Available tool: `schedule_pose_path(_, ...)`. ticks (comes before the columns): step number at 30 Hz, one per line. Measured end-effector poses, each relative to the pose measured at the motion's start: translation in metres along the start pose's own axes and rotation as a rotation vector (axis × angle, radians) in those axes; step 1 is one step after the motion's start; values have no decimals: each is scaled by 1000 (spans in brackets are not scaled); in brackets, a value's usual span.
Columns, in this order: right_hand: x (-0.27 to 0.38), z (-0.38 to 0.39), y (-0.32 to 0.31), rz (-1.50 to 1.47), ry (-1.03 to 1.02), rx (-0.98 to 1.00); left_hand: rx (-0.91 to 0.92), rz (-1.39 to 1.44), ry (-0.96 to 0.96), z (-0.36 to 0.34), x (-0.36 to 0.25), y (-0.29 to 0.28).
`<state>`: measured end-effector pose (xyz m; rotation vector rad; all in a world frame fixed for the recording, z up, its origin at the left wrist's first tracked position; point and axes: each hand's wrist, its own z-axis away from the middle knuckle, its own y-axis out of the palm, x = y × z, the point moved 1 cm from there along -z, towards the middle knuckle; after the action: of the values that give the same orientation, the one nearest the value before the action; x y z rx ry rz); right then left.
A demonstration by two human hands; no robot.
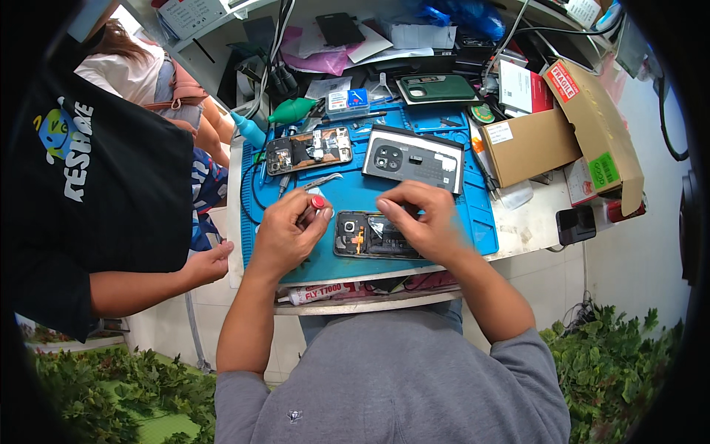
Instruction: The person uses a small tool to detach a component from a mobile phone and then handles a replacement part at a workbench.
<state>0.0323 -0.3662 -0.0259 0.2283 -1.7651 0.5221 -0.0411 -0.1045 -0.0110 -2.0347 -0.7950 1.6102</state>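
Observation:
My left hand (292, 229) pinches a small object with a round red top (318, 202) at the left of an opened phone (359, 235). The phone lies on the blue mat (296, 266), showing dark internals and an orange flex cable. My right hand (421, 222) is curled over the phone's right part, thumb and forefinger close together; whatever is between them is hidden. Behind my hands lie metal tweezers (318, 181), a second opened phone (309, 150) and a grey back panel with camera openings (433, 166).
A co-worker's hand (211, 265) is at the desk's left edge; another person (151, 74) is farther back. Cardboard boxes (529, 148) and a black phone (575, 226) occupy the right. A green blower (288, 111), blue-lidded case (347, 100) and green phone case (436, 87) are at the back.

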Motion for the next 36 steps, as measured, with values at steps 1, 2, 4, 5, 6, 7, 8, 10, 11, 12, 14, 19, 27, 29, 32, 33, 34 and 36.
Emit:
schedule_pose_path(1, -2, 6, -9, 164, -120, -21, 61, 1, 3, 6, 9, 1)
schedule_pose_path(2, -3, 11, -16, 331, -236, -43, 124, 4, 5, 10, 14, 2)
schedule_pose_path(4, -8, 23, -21, 331, -183, -21, 169, -10, 8, 17, 12, 11)
schedule_pose_path(5, -12, 27, -22, 332, -189, -21, 212, -25, 14, 19, 11, 15)
schedule_pose_path(6, -16, 30, -22, 334, -195, -20, 216, -26, 11, 19, 11, 18)
schedule_pose_path(7, -20, 32, -21, 332, -192, -24, 219, -89, 94, 17, 11, 21)
schedule_pose_path(8, -24, 34, -21, 334, -196, -34, 221, -152, 177, 15, 11, 22)
schedule_pose_path(10, -27, 35, -21, 334, -197, -49, 272, -216, 206, 8, 5, 18)
schedule_pose_path(11, -27, 35, -21, 313, -199, -50, 319, -278, 235, 4, 1, 15)
schedule_pose_path(12, -28, 35, -22, 291, -201, -52, 325, -280, 237, 0, -1, 12)
schedule_pose_path(14, -29, 34, -22, 286, -207, -44, 437, -328, 370, -7, -5, 8)
schedule_pose_path(19, -30, 34, -20, 283, -211, -47, 561, -448, 484, -26, -12, 6)
schedule_pose_path(27, -30, 34, -19, 319, -228, -42, 683, -589, 508, -39, -17, 9)
schedule_pose_path(29, -29, 34, -19, 324, -230, -43, 677, -593, 517, -40, -18, 8)
schedule_pose_path(32, -28, 33, -18, 326, -233, -44, 687, -492, 483, -42, -20, 4)
schedule_pose_path(33, -28, 33, -18, 325, -233, -44, 685, -494, 482, -42, -19, 1)
schedule_pose_path(34, -28, 33, -19, 327, -234, -45, 671, -417, 430, -42, -16, -2)
schedule_pose_path(36, -29, 33, -21, 349, -205, -17, 655, -340, 381, -40, -9, -9)
